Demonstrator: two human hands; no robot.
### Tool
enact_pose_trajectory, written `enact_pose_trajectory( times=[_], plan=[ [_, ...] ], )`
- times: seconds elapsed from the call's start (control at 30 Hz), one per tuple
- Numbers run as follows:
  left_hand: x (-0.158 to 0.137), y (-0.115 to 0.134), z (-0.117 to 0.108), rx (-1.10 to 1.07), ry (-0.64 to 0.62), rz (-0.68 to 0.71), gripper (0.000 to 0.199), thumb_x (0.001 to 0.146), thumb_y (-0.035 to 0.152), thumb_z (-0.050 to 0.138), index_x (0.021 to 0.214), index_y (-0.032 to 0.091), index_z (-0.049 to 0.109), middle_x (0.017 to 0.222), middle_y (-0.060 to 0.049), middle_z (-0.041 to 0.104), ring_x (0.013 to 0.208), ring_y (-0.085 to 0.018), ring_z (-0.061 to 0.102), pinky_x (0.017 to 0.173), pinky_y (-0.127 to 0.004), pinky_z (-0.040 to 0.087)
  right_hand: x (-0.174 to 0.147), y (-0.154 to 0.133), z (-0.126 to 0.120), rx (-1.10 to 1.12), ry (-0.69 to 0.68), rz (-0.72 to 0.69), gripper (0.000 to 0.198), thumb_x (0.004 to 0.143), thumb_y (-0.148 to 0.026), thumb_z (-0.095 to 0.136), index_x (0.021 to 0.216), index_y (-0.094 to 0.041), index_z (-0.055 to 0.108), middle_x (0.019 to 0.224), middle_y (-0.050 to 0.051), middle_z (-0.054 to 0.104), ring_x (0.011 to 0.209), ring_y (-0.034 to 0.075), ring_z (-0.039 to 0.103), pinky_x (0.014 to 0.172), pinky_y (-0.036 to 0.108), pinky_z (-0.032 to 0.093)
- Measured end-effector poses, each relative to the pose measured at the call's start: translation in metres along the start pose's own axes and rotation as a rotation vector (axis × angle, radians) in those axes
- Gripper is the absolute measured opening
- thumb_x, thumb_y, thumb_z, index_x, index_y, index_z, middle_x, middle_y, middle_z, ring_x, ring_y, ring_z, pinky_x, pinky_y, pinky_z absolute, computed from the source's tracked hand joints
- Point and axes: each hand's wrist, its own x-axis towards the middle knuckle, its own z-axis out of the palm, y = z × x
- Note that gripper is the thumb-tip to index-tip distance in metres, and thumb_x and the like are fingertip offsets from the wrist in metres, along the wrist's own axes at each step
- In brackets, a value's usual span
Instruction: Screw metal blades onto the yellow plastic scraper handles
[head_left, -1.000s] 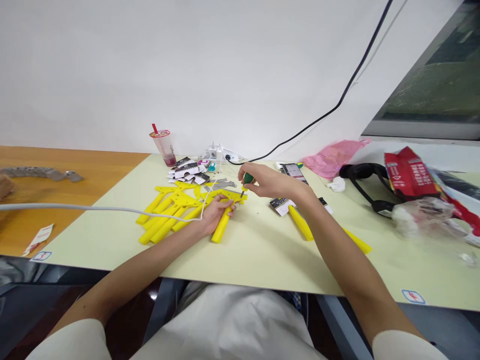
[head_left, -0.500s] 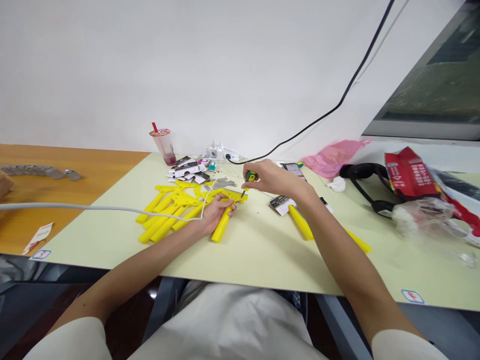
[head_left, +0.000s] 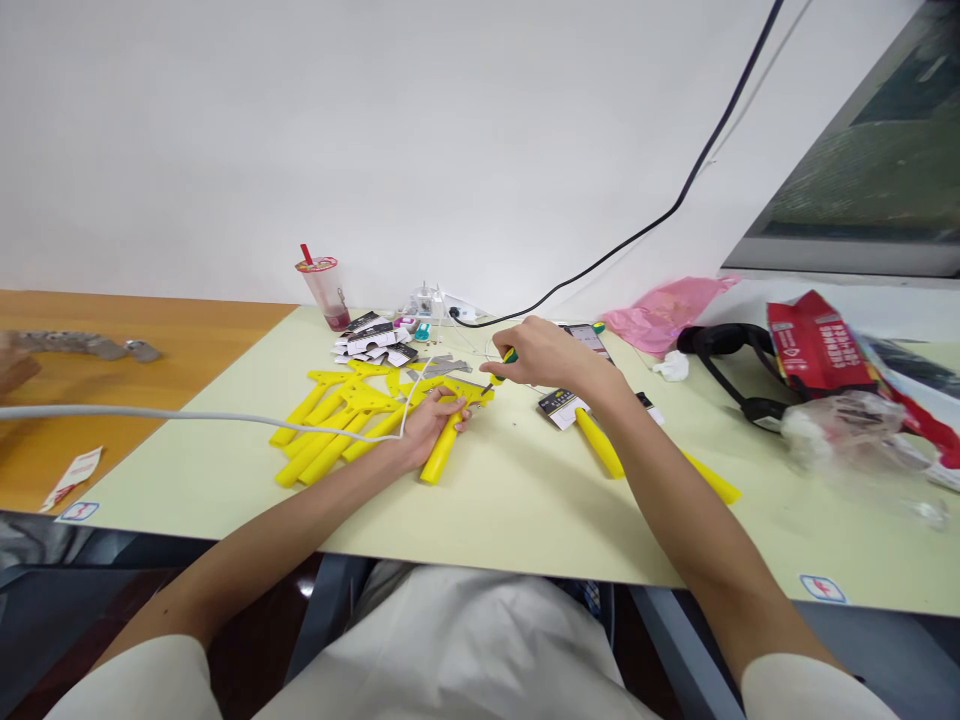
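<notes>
My left hand (head_left: 433, 425) is closed around a yellow scraper (head_left: 442, 455), its handle pointing toward me and its wide head away. In my right hand (head_left: 532, 350) is a screwdriver (head_left: 508, 357) with a green and yellow handle. Its shaft slants down to the right part of the scraper's head; whether the tip sits in a screw is too small to tell. Left of my left hand lies a pile of yellow scrapers (head_left: 322, 440). Grey metal blades (head_left: 448, 367) lie just behind the scraper head. A white cable (head_left: 225, 415) crosses in front of the pile and my left wrist.
Black-and-white card packets (head_left: 371, 340) and a drink cup (head_left: 325, 290) stand at the back left. Another yellow handle (head_left: 600, 445) lies by my right forearm. At right are a pink bag (head_left: 667, 312), a black headset (head_left: 724, 342) and a red packet (head_left: 817, 345). Another person's hand (head_left: 15, 362) shows far left.
The screwdriver has tilted, its handle swinging right and lower as my right hand turned. My left hand still holds the scraper in place. The other person's hand has moved further into view.
</notes>
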Motion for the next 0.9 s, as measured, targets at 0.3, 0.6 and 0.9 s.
enact_pose_trajectory(
  times=[0.3, 0.6, 0.9],
  plan=[
    [0.000, -0.001, 0.000, 0.016, 0.000, 0.002, 0.042, 0.076, 0.008, 0.087, 0.100, 0.019, 0.054, 0.104, -0.010, 0.071, 0.072, -0.012, 0.063, 0.056, -0.022, 0.044, 0.001, -0.002, 0.004, -0.066, -0.007, 0.024, 0.042, 0.108, -0.048, 0.057, 0.080, -0.020, 0.072, 0.075, 0.011, 0.072, 0.076, 0.025, 0.063, 0.066, 0.035, 0.030],
    [0.001, -0.002, 0.001, 0.016, 0.031, 0.015, 0.048, 0.073, 0.008, 0.090, 0.097, 0.021, 0.050, 0.097, -0.005, 0.068, 0.071, -0.014, 0.064, 0.056, -0.023, 0.043, 0.002, 0.004, 0.011, -0.035, 0.032, 0.025, 0.044, 0.110, -0.041, 0.053, 0.074, -0.022, 0.068, 0.070, 0.011, 0.069, 0.074, 0.026, 0.065, 0.065, 0.037, 0.032],
    [0.000, -0.007, 0.002, 0.037, 0.050, 0.085, 0.049, 0.071, 0.011, 0.090, 0.096, 0.021, 0.049, 0.096, -0.004, 0.068, 0.070, -0.013, 0.064, 0.055, -0.023, 0.042, 0.004, 0.005, 0.018, -0.013, 0.055, 0.071, 0.044, 0.111, -0.037, 0.048, 0.076, -0.021, 0.069, 0.075, 0.015, 0.072, 0.075, 0.029, 0.067, 0.066, 0.038, 0.037]
  ],
)
